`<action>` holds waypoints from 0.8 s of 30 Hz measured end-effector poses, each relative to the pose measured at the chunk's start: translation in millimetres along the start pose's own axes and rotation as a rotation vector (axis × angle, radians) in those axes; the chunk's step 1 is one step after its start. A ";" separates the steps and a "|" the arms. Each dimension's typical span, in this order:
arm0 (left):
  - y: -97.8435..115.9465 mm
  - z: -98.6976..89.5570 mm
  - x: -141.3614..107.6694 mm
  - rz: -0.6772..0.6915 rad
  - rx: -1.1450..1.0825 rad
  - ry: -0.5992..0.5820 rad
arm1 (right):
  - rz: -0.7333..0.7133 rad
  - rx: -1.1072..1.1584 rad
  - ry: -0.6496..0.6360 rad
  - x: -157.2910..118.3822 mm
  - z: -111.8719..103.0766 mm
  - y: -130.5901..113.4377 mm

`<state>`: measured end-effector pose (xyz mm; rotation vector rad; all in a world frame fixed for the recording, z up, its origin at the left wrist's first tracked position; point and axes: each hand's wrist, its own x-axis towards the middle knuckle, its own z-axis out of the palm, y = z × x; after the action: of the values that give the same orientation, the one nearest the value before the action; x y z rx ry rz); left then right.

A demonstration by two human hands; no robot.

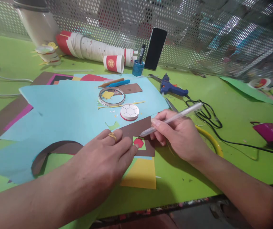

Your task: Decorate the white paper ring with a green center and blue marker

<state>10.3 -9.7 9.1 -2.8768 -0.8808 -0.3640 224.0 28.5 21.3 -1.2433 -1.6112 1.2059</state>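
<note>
In the head view my right hand (174, 132) grips a pen (174, 119) with a pale, clear barrel. Its tip meets the edge of a small light green paper square (144, 147). On that square lies a red paper hexagon (138, 142), pressed down by a fingertip of my left hand (107, 156). The left hand wears a ring and lies flat, fingers stretched out. Beneath the square is brown paper (136, 127), with a yellow sheet (143, 175) nearer me. Just beyond my hands sits a white disc (129, 111) with black football-like lines and a red rim.
Light blue sheets (67, 108) spread across the green table (186, 190). Farther back are a tape ring (112, 96), a blue marker (119, 83), stacked paper cups (95, 47) and a phone (155, 47). A blue glue gun (172, 87) trails its black cord on the right.
</note>
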 end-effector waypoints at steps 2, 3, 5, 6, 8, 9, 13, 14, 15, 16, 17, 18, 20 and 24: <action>-0.2 0.0 1.1 0.009 0.012 0.014 | 0.004 -0.003 -0.004 -0.4 0.4 -0.5; -0.3 0.1 1.3 0.010 0.017 0.016 | 0.004 -0.008 -0.007 -0.7 0.6 -0.9; -0.3 0.3 1.2 0.009 0.019 0.018 | -0.002 -0.014 -0.008 -1.4 0.9 -1.6; -0.2 0.5 0.8 0.005 0.017 0.021 | -0.006 -0.018 -0.010 -1.7 1.0 -1.8; -0.3 0.9 -0.1 -0.003 0.006 0.030 | -0.011 -0.030 -0.009 -2.3 1.1 -2.1; -0.3 1.1 -0.5 -0.005 0.003 0.033 | -0.012 -0.037 -0.008 -2.5 1.2 -2.2; -0.5 1.2 -1.1 -0.003 0.000 0.014 | -0.014 -0.049 -0.013 -3.0 0.9 -2.3; -0.4 1.0 -1.0 -0.003 0.002 0.013 | -0.013 -0.051 -0.014 -3.0 0.7 -2.4; -0.3 0.7 -0.9 -0.002 0.006 0.011 | -0.013 -0.054 -0.015 -3.0 0.5 -2.5; -0.2 0.3 -0.7 0.000 0.012 0.013 | -0.014 -0.057 -0.014 -2.8 0.5 -2.7; 0.0 0.0 -0.5 0.003 0.018 0.013 | -0.016 -0.059 -0.013 -2.6 0.5 -2.7; 0.1 -0.3 -0.3 0.004 0.022 0.015 | -0.020 -0.061 -0.011 -2.4 0.6 -2.7; 0.2 -0.6 -0.2 0.001 0.019 0.014 | -0.032 -0.065 -0.011 -2.2 1.1 -2.5; 0.3 1.3 -1.0 -0.003 0.008 0.013 | -0.068 -0.081 -0.016 -3.0 1.6 -1.5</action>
<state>9.9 -10.2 7.5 -2.8631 -0.8823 -0.3778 222.9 25.2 22.4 -1.2213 -1.7154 1.1214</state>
